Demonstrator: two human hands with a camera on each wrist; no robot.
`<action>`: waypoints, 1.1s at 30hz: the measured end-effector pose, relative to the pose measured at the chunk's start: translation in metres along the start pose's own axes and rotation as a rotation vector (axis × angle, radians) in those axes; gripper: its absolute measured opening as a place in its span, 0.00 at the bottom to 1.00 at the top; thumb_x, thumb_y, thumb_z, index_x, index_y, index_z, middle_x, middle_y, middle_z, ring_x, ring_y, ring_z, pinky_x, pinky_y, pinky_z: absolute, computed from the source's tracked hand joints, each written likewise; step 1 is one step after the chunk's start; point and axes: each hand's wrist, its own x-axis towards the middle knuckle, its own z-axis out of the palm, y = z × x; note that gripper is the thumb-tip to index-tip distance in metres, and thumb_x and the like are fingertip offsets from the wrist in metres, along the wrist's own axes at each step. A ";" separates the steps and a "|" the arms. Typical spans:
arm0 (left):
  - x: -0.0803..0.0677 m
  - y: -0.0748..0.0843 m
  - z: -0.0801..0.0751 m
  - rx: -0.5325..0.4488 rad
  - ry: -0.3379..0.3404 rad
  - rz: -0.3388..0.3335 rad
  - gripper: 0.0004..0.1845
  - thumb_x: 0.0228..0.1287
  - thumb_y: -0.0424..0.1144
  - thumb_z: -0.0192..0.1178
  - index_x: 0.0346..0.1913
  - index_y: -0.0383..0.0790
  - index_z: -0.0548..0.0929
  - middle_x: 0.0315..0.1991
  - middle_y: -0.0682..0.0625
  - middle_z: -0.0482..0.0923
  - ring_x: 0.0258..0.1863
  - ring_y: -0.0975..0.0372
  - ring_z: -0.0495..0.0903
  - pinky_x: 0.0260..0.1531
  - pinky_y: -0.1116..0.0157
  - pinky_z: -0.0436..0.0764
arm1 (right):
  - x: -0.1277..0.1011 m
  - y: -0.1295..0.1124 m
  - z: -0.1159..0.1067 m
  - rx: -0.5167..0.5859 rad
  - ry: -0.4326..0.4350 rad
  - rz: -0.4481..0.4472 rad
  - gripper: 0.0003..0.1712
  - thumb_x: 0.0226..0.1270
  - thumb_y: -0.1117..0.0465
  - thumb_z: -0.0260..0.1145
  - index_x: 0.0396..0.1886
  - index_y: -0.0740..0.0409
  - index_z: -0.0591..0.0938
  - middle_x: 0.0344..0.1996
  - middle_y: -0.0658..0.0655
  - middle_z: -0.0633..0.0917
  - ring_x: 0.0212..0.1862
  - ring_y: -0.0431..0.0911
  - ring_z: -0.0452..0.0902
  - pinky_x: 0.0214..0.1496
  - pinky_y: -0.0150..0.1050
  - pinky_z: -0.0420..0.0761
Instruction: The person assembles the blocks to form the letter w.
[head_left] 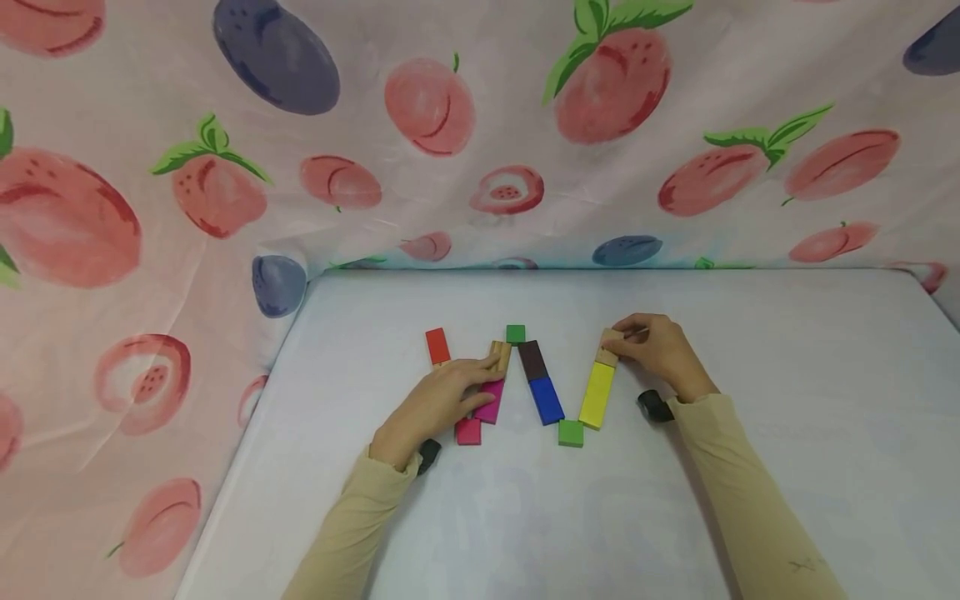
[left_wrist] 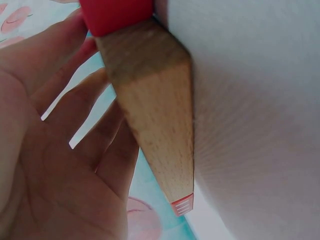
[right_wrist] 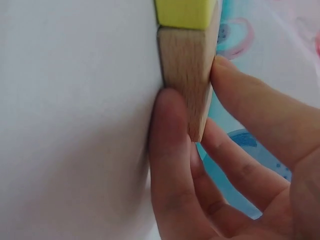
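Observation:
Colored blocks lie on the white table in a zigzag, like a W. My left hand point(head_left: 438, 398) rests over the left part, its fingers extended across a plain wooden block point(head_left: 503, 357) and a magenta block point(head_left: 491, 404). Another wooden block point(left_wrist: 157, 110), beside that palm in the left wrist view, is mostly hidden from the head view. At the upper right end, my right hand point(head_left: 660, 350) pinches a light wooden block point(right_wrist: 181, 55) between thumb and fingers. That block's end meets a yellow block point(head_left: 597, 395), in line with it.
A red block point(head_left: 437, 346) tops the left end. A pink block point(head_left: 468, 432) and two green blocks point(head_left: 516, 334) point(head_left: 571, 433) sit at the corners. Dark brown point(head_left: 533, 361) and blue point(head_left: 547, 401) blocks form a middle stroke. A fruit-printed curtain point(head_left: 465, 167) hangs behind the table.

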 end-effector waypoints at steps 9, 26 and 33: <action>0.000 0.000 0.000 -0.003 0.002 0.001 0.24 0.60 0.46 0.61 0.60 0.51 0.75 0.63 0.54 0.67 0.62 0.62 0.66 0.60 0.59 0.66 | 0.000 0.001 0.000 0.008 -0.010 0.013 0.26 0.57 0.49 0.68 0.49 0.63 0.78 0.41 0.62 0.80 0.41 0.52 0.75 0.41 0.41 0.75; 0.000 0.001 0.001 0.003 -0.001 -0.021 0.24 0.59 0.47 0.61 0.60 0.52 0.75 0.63 0.55 0.67 0.62 0.62 0.65 0.60 0.58 0.66 | -0.001 0.003 0.002 0.012 -0.008 0.032 0.28 0.56 0.47 0.67 0.49 0.64 0.78 0.40 0.61 0.79 0.40 0.51 0.74 0.39 0.39 0.75; 0.000 0.001 0.001 0.009 0.003 -0.017 0.24 0.59 0.47 0.62 0.60 0.52 0.75 0.63 0.55 0.67 0.62 0.62 0.66 0.60 0.58 0.66 | -0.002 0.003 0.002 0.002 0.006 0.026 0.27 0.57 0.48 0.67 0.48 0.64 0.77 0.40 0.61 0.79 0.41 0.51 0.74 0.40 0.40 0.75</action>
